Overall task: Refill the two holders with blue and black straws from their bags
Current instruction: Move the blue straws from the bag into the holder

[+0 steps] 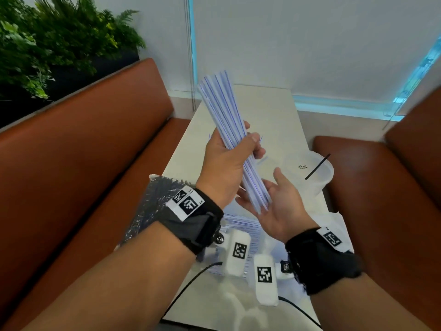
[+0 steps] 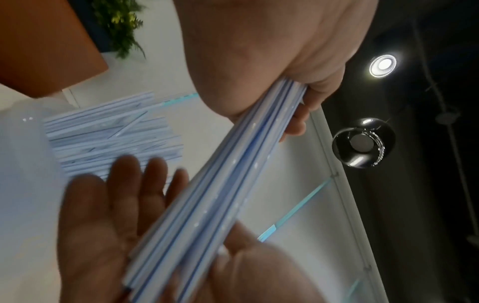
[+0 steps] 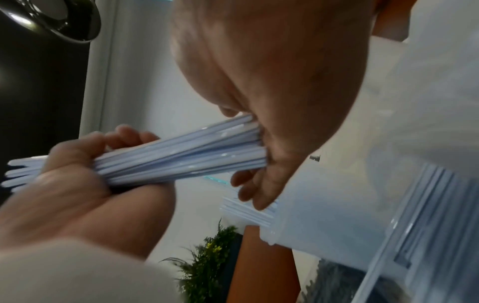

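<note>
My left hand grips a thick bundle of white straws with blue stripes around its middle, tilted up and away over the table. The bundle's lower ends rest against the flat palm of my right hand, whose fingers are straight. The left wrist view shows the same bundle running from my left hand down onto the right palm. A translucent holder at the right has a single black straw in it. More blue straws lie beyond the hands.
A clear bag of black straws lies at the table's left edge, and a bag of blue straws lies under my wrists. Orange bench seats flank the narrow white table. A plant stands at the far left.
</note>
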`<state>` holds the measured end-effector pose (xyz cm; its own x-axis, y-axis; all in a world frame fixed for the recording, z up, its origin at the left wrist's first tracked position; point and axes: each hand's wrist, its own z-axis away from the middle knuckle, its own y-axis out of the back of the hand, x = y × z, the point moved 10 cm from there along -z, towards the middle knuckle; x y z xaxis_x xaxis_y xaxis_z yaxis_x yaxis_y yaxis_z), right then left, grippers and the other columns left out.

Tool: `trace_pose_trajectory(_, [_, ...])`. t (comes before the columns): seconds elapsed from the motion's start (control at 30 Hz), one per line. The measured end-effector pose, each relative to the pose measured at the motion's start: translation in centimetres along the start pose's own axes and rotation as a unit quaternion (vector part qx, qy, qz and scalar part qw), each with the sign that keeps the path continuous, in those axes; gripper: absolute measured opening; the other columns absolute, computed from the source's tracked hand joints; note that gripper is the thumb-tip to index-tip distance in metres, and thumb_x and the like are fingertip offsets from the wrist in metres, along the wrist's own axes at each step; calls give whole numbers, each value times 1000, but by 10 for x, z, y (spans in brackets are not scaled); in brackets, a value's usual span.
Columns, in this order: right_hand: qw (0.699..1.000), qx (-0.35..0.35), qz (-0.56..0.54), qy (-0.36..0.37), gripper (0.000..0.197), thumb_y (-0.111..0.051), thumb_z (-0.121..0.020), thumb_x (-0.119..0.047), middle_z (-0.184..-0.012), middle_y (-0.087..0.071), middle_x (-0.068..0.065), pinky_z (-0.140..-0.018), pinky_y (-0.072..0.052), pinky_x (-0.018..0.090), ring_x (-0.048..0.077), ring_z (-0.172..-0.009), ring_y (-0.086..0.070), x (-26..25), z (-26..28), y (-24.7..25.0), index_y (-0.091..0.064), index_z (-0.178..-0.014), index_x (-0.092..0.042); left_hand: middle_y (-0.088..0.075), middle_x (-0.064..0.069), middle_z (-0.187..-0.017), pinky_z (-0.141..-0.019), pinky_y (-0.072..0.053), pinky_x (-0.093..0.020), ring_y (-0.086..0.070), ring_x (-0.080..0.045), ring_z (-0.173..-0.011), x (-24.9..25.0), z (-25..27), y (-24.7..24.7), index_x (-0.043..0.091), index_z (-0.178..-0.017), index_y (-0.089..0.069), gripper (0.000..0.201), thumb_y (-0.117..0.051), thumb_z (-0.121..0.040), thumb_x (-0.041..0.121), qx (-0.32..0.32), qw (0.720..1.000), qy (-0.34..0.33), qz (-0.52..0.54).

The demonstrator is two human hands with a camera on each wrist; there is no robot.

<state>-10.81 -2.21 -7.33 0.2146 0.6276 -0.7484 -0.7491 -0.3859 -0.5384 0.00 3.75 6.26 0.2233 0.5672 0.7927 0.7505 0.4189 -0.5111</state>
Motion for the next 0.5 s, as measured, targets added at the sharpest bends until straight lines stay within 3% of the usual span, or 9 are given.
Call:
trace_pose_trajectory(0.07, [1000, 11, -22, 15, 73, -32, -105, -58, -130, -64, 26, -106, -49, 52, 36, -114, -67, -4, -3, 8, -58, -129, 5, -59, -5, -67, -67, -54, -33, -59, -26, -61, 2, -2, 5, 16, -96, -55, 18, -64, -87, 4, 19, 999, 1, 25])
trace_pose_trajectory(0.13, [1000, -30, -4, 9, 76, -31, -104, -60, -125, -67, 24, -106, -49, 50, 35, -113, -67, -4, -4, 0, -60, -129, 6, -58, -6, -67, -66, -55, -32, -57, -26, -61, 2, -3, 7, 16, -97, -55, 18, -64, -86, 4, 32, 999, 5, 29])
trace_pose_trajectory(0.2, [995, -78, 64, 5, 77, -31, -103, -61, -120, -70, 22, -104, -50, 49, 35, -112, -66, -1, 0, -14, -66, -124, 3, -58, -6, -67, -63, -54, -32, -57, -26, -61, -4, 0, 6, 16, -98, -54, 18, -63, -86, 5, 31, 999, 24, 9])
trace_pose_trajectory(0.27, [976, -78, 184, 89, 59, -41, -102, -54, -117, -73, 12, -100, -51, 47, 30, -113, -65, -15, 2, -18, -72, -119, -7, -58, -6, -67, -62, -53, -34, -57, -26, -60, -4, -2, 10, 15, -99, -53, 19, -63, -87, 5, 31, 999, 26, 0])
trace_pose_trajectory(0.33, [918, -99, 315, 218, 35, -60, -91, -42, -115, -73, -3, -94, -52, 34, 19, -112, -65, -38, 11, -30, -69, -119, -23, -59, -6, -68, -62, -53, -35, -57, -25, -59, -5, -5, 19, 16, -99, -52, 19, -62, -87, 5, 44, 999, 30, -1])
trace_pose_trajectory(0.4, [844, -152, 453, 244, 31, -72, -80, -39, -101, -72, -13, -79, -52, 22, 4, -93, -67, -32, 18, -49, -63, -110, -36, -59, -6, -70, -62, -54, -34, -59, -24, -60, -10, -2, 19, 17, -98, -55, 18, -65, -86, 7, 48, 998, 43, -17])
trace_pose_trajectory(0.43, [819, -152, 501, 235, 24, -73, -79, -41, -92, -71, -13, -73, -53, 24, 4, -82, -66, -26, 17, -53, -62, -100, -37, -60, -6, -71, -63, -54, -33, -60, -24, -61, -13, 1, 18, 17, -96, -56, 18, -66, -85, 8, 45, 997, 50, -26])
trace_pose_trajectory(0.5, [788, -108, 555, 244, 21, -67, -82, -48, -79, -69, -4, -71, -55, 40, 15, -72, -65, -26, 12, -53, -58, -86, -30, -61, -6, -72, -66, -55, -34, -62, -24, -63, -13, 1, 18, 15, -98, -57, 19, -68, -84, 7, 39, 997, 56, -28])
